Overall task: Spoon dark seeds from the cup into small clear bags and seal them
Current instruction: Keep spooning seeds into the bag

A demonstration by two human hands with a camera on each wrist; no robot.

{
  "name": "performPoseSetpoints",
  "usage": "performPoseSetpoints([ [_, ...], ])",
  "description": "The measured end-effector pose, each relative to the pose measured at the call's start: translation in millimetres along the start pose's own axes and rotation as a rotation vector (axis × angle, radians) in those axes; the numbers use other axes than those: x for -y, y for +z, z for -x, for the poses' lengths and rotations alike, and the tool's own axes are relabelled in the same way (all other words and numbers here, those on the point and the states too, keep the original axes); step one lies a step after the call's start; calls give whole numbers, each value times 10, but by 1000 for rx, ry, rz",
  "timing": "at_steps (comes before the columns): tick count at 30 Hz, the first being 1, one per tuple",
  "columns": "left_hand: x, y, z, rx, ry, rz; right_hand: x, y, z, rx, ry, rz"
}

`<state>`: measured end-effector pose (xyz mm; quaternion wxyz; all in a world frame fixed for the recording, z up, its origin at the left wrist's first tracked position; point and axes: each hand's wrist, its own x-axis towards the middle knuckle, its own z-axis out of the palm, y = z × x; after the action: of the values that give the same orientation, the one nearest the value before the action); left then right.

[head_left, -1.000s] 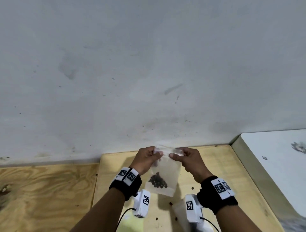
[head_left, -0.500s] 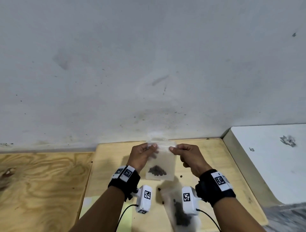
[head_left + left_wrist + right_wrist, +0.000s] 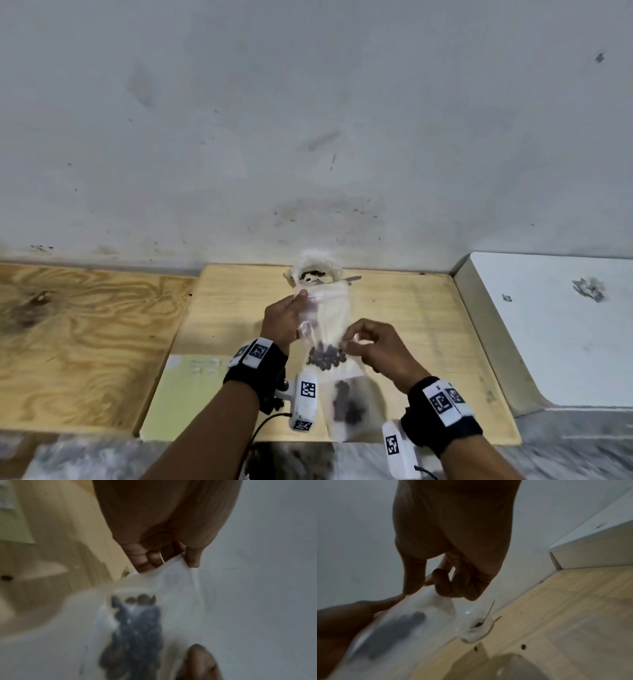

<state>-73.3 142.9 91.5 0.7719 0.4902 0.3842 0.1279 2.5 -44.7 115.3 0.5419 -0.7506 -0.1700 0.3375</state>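
Note:
A small clear bag (image 3: 329, 318) with dark seeds (image 3: 325, 356) at its bottom hangs above the wooden board. My left hand (image 3: 303, 294) pinches its top left corner, seen close in the left wrist view (image 3: 176, 561). My right hand (image 3: 346, 342) has its fingers curled at the bag's lower right edge and pinches the plastic (image 3: 435, 588). The bag (image 3: 402, 622) is blurred there. Behind it, by the wall, stands the clear cup (image 3: 313, 270) with seeds and a spoon (image 3: 349, 279) in it. A second bag of seeds (image 3: 349, 407) lies flat under my wrists.
The light wooden board (image 3: 428, 325) ends at the grey wall. A white block (image 3: 548, 325) borders it on the right, plywood (image 3: 85, 325) on the left. A pale yellow-green sheet (image 3: 181, 394) lies at the board's near left. Loose seeds (image 3: 523, 646) dot the board.
My right hand left the bag's top right corner and came down to its lower right edge. The left hand kept its pinch. The view tilted down, showing the cup and second bag.

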Motion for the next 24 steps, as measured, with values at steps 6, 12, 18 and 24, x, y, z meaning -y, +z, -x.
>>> performPoseSetpoints([
  [6,460,27,274,61,42,-159,-515,-112,55,-157,113,-23],
  [12,1113,29,390,1,-90,-466,-1051,-157,31,-29,165,392],
  [18,1538,-49,341,-35,-207,-591,-1487,-50,-1,70,215,597],
  [24,1569,-62,310,-50,-143,-736,-1537,-127,1,56,110,603],
])
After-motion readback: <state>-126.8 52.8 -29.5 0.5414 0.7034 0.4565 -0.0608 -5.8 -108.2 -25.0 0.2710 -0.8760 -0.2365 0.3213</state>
